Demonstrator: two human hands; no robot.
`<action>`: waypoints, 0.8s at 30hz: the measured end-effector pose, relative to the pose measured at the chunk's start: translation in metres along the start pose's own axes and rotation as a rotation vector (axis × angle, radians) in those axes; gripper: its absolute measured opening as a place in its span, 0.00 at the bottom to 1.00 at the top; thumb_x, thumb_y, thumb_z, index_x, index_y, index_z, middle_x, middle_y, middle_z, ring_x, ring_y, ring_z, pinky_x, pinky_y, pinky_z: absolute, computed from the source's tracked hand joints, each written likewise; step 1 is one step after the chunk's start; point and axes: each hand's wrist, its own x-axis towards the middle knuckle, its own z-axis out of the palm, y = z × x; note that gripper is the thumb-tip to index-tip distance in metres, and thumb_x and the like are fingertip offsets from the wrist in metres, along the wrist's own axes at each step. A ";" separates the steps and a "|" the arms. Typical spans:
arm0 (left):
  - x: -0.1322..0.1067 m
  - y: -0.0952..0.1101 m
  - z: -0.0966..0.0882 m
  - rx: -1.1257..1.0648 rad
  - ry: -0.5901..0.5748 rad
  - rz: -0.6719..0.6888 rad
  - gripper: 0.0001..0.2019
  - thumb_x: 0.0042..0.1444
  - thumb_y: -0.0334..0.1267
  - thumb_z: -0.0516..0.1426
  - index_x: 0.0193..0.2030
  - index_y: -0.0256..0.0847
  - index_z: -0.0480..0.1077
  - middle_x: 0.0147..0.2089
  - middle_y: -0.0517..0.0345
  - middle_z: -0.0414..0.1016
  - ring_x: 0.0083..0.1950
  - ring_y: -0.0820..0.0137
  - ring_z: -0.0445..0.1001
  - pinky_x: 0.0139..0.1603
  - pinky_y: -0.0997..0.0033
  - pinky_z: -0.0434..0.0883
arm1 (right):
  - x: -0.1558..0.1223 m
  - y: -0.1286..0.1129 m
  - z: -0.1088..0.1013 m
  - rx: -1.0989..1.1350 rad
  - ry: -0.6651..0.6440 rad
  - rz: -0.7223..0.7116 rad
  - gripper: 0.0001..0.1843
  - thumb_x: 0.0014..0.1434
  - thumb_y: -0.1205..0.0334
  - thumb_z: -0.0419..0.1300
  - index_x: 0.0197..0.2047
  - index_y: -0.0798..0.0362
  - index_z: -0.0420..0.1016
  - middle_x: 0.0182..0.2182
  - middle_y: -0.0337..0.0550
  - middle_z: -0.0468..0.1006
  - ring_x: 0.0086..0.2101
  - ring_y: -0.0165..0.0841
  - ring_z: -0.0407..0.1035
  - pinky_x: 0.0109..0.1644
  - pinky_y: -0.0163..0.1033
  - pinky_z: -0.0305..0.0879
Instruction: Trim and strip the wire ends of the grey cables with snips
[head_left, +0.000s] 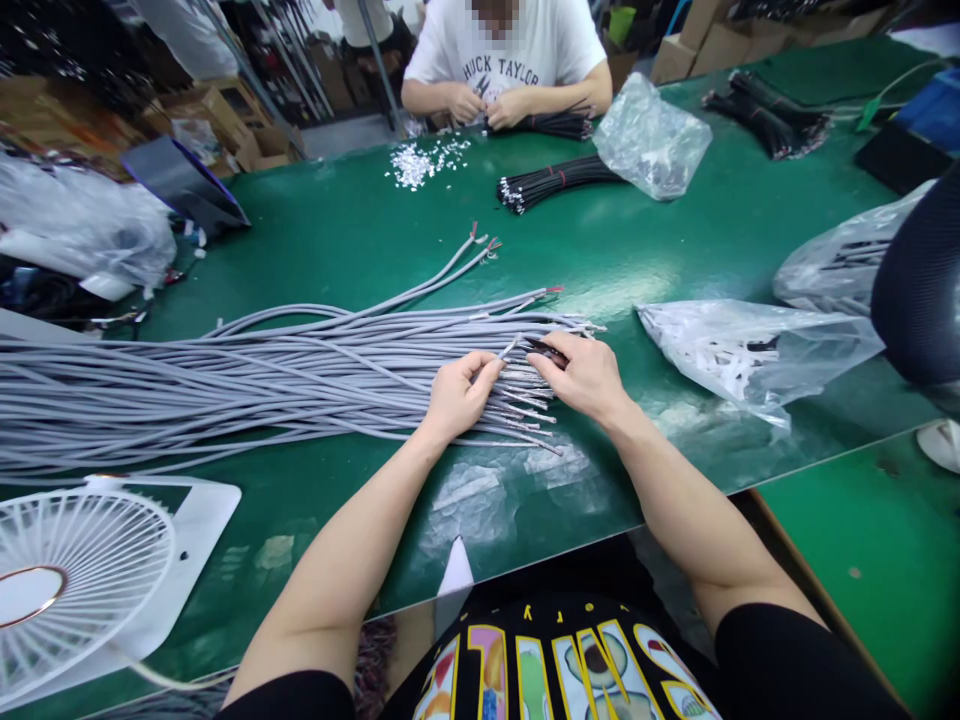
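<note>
- Fan (71, 575), white, lies at my near left on the green tabletop (360, 225), with a crumpled clear plastic sheet (480, 495) just ahead of my body.
- My left hand (459, 392) is closed in a narrow pinch on one grey cable end (508, 350), lifted slightly off the rest.
- My right hand (585, 375) is curled around a small dark tool (546, 350), which I take for a cutter or stripper; its tip sits just beside that cable end.
- The grey cable bundle (225, 375) runs from the far left edge to my hands, ends fanned out beneath them.
- Many ends near my hands show bared, coloured wires, so I judge much of the bundle already prepared; I cannot count what is left.
- A few stray cables (457, 262) curve away beyond the bundle, apart from the rest.
- A clear bag (750, 350) with white bits lies to the right, near my right hand.
- Further off, black cable bundles (551, 182), a pile of small white parts (424, 160) and another clear bag (649, 135).
- At the far edge, a co-worker's hands (487, 105) work on black cables.
</note>
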 end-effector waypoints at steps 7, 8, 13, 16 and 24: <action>-0.002 -0.001 0.001 0.064 -0.016 -0.014 0.16 0.59 0.47 0.50 0.33 0.39 0.73 0.25 0.61 0.71 0.28 0.72 0.65 0.32 0.72 0.60 | -0.001 -0.003 -0.002 0.022 -0.012 0.007 0.13 0.58 0.51 0.56 0.30 0.50 0.75 0.23 0.39 0.73 0.24 0.31 0.64 0.29 0.35 0.50; -0.002 -0.001 0.001 0.071 -0.017 -0.009 0.16 0.59 0.47 0.50 0.34 0.39 0.73 0.26 0.60 0.71 0.29 0.72 0.66 0.33 0.72 0.60 | -0.001 -0.002 -0.001 0.033 -0.012 0.006 0.13 0.58 0.51 0.56 0.30 0.50 0.75 0.23 0.39 0.73 0.24 0.31 0.64 0.29 0.35 0.51; -0.003 0.001 0.001 0.099 -0.039 0.020 0.16 0.60 0.46 0.50 0.35 0.39 0.75 0.30 0.58 0.76 0.32 0.70 0.71 0.35 0.73 0.62 | -0.001 -0.003 0.004 0.108 0.001 -0.029 0.13 0.58 0.52 0.57 0.29 0.52 0.73 0.21 0.38 0.69 0.23 0.29 0.61 0.29 0.35 0.50; -0.003 0.003 0.001 0.135 -0.050 0.016 0.16 0.60 0.45 0.49 0.34 0.39 0.75 0.30 0.58 0.76 0.33 0.70 0.71 0.36 0.73 0.62 | -0.004 -0.008 0.003 0.211 0.022 -0.086 0.14 0.57 0.52 0.58 0.28 0.53 0.72 0.19 0.36 0.66 0.23 0.27 0.59 0.29 0.34 0.51; 0.002 0.005 -0.003 -0.009 -0.030 -0.034 0.17 0.58 0.45 0.50 0.30 0.37 0.73 0.28 0.59 0.75 0.31 0.71 0.69 0.34 0.74 0.63 | -0.003 -0.005 -0.004 0.164 0.042 -0.020 0.13 0.56 0.52 0.59 0.28 0.52 0.72 0.20 0.36 0.67 0.23 0.28 0.60 0.29 0.34 0.51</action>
